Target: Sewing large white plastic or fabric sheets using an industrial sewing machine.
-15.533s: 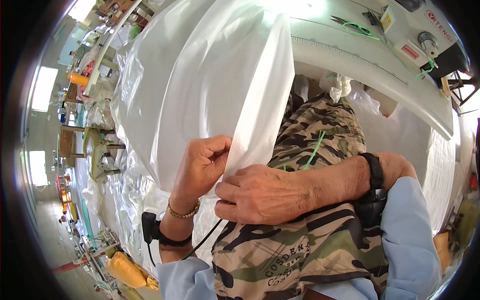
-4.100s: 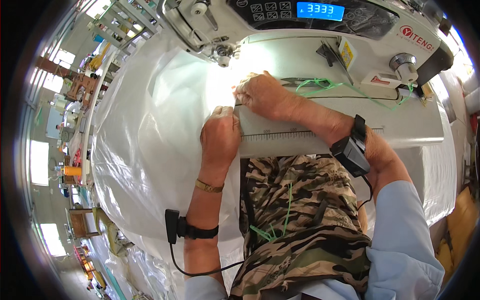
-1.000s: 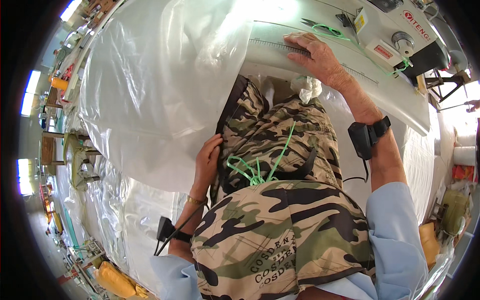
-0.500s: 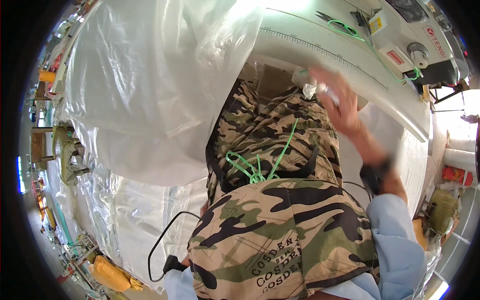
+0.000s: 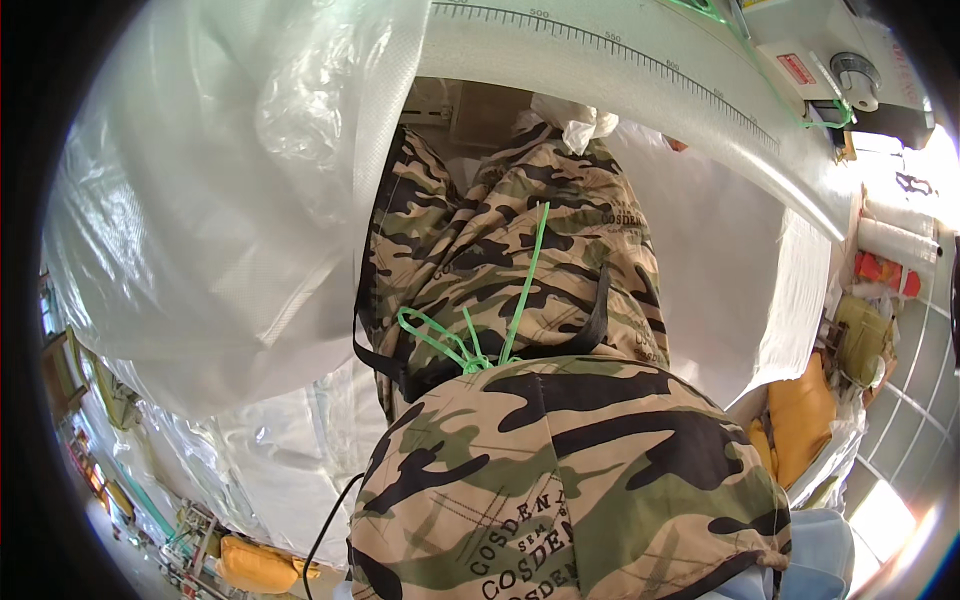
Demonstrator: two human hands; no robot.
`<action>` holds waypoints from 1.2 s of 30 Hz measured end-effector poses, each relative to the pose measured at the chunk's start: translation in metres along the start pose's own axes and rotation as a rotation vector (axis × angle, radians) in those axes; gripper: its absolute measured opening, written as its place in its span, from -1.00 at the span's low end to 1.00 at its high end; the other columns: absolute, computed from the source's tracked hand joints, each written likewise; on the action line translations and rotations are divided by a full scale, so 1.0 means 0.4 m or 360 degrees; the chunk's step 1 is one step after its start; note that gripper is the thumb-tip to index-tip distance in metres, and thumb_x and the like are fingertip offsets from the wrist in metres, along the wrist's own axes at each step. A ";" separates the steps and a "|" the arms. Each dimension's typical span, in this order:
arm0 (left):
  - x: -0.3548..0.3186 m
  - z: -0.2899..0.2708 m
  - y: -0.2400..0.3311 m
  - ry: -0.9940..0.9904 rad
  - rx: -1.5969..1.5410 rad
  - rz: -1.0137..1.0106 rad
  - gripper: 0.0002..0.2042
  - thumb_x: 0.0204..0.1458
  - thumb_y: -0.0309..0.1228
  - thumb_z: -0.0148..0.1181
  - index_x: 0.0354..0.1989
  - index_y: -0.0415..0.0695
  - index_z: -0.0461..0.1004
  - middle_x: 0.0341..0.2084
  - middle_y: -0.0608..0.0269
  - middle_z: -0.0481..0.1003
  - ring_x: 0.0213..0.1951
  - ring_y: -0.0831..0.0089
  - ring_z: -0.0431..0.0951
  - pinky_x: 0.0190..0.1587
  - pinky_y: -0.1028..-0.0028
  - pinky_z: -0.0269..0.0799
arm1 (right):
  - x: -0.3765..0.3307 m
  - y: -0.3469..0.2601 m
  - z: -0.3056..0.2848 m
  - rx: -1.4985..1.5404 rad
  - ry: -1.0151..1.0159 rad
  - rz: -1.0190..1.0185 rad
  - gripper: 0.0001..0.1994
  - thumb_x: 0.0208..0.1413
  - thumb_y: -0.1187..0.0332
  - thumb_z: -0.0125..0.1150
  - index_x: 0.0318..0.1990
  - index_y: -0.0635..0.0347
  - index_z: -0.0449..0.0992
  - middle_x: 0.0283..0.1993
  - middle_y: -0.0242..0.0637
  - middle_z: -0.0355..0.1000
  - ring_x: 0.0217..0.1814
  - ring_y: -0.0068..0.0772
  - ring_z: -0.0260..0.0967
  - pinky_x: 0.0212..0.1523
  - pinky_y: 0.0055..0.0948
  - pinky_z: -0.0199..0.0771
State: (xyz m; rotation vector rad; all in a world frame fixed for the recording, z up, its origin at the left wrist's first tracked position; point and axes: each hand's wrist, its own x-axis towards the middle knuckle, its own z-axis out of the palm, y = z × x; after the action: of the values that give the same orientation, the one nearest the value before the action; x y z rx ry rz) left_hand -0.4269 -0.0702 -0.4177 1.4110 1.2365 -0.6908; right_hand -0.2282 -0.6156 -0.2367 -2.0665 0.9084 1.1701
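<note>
Neither my left hand nor my right hand shows at this moment; only a light blue sleeve point(image 5: 815, 560) is visible at the lower right. A camouflage apron point(image 5: 560, 440) covers my front and lap, tied at the waist with a green cord point(image 5: 525, 285). On the far part of the lap, by the table edge, lies a crumpled piece of clear plastic point(image 5: 580, 128), with no hand on it. Large translucent plastic sheeting point(image 5: 230, 200) drapes over the left side.
A white sewing table point(image 5: 600, 75) with a ruler scale along its edge crosses the top. A sewing machine point(image 5: 840, 75) stands at the upper right. White sheet material point(image 5: 730, 270) hangs to the right of my lap. Orange bundles point(image 5: 800, 410) lie at the right, and a black cable point(image 5: 325, 525) runs at lower left.
My right hand, which was at the crumpled plastic by the table edge, has withdrawn out of view. The view has shifted, and the part of my left hand at the lower left is gone too.
</note>
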 end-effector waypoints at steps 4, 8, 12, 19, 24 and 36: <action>-0.012 -0.020 0.010 -0.0013 0.0043 -0.0036 -0.68 0.16 -0.63 -0.03 0.08 -0.26 0.45 0.01 0.00 0.49 0.03 0.23 0.54 0.03 0.35 0.44 | -0.061 0.051 -0.045 -0.0001 -0.0011 0.0211 -0.70 0.27 0.29 0.16 0.04 0.29 0.54 -0.11 -0.19 0.60 -0.07 -0.49 0.47 0.01 -0.39 0.47; -0.025 -0.031 0.015 -0.0023 0.0072 -0.0064 -0.69 0.16 -0.63 -0.02 0.07 -0.26 0.45 -0.01 0.00 0.50 0.01 0.23 0.54 0.01 0.35 0.45 | -0.077 0.043 -0.064 0.0004 -0.0027 0.0278 -0.71 0.26 0.29 0.16 0.03 0.28 0.54 -0.13 -0.19 0.60 -0.09 -0.47 0.48 0.00 -0.39 0.48; -0.041 -0.039 0.016 -0.0008 0.0082 -0.0092 -0.70 0.15 -0.62 -0.02 0.06 -0.26 0.46 -0.04 0.00 0.51 -0.01 0.23 0.55 -0.01 0.35 0.45 | -0.075 0.038 -0.084 -0.0010 -0.0051 0.0292 -0.72 0.26 0.30 0.16 0.01 0.28 0.55 -0.14 -0.18 0.60 -0.11 -0.46 0.49 -0.02 -0.38 0.49; -0.064 -0.050 0.017 -0.0015 0.0127 -0.0123 -0.72 0.15 -0.61 -0.01 0.03 -0.26 0.47 -0.08 0.00 0.52 -0.05 0.22 0.57 -0.04 0.34 0.46 | -0.070 0.038 -0.109 -0.0021 -0.0063 0.0329 -0.73 0.25 0.30 0.16 -0.01 0.27 0.56 -0.17 -0.18 0.60 -0.14 -0.43 0.50 -0.05 -0.36 0.50; -0.075 -0.054 0.013 -0.0011 0.0151 -0.0146 -0.73 0.15 -0.60 -0.01 0.01 -0.27 0.47 -0.12 0.00 0.53 -0.08 0.22 0.57 -0.06 0.34 0.47 | -0.058 0.033 -0.119 -0.0058 -0.0084 0.0335 -0.74 0.24 0.31 0.16 -0.03 0.26 0.57 -0.18 -0.17 0.60 -0.16 -0.41 0.51 -0.07 -0.35 0.51; -0.058 -0.047 0.007 0.0001 0.0117 -0.0132 -0.76 0.15 -0.58 0.00 -0.03 -0.27 0.49 -0.20 0.00 0.56 -0.14 0.21 0.60 -0.11 0.33 0.48 | -0.007 -0.025 -0.129 -0.0163 -0.0122 0.0265 -0.77 0.21 0.31 0.16 -0.08 0.24 0.58 -0.23 -0.16 0.61 -0.21 -0.36 0.54 -0.12 -0.33 0.54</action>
State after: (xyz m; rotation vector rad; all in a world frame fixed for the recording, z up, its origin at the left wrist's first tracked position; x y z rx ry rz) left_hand -0.4352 -0.0590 -0.3908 1.4264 1.2870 -0.7999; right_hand -0.1967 -0.6479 -0.2099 -2.0417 1.0185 1.3996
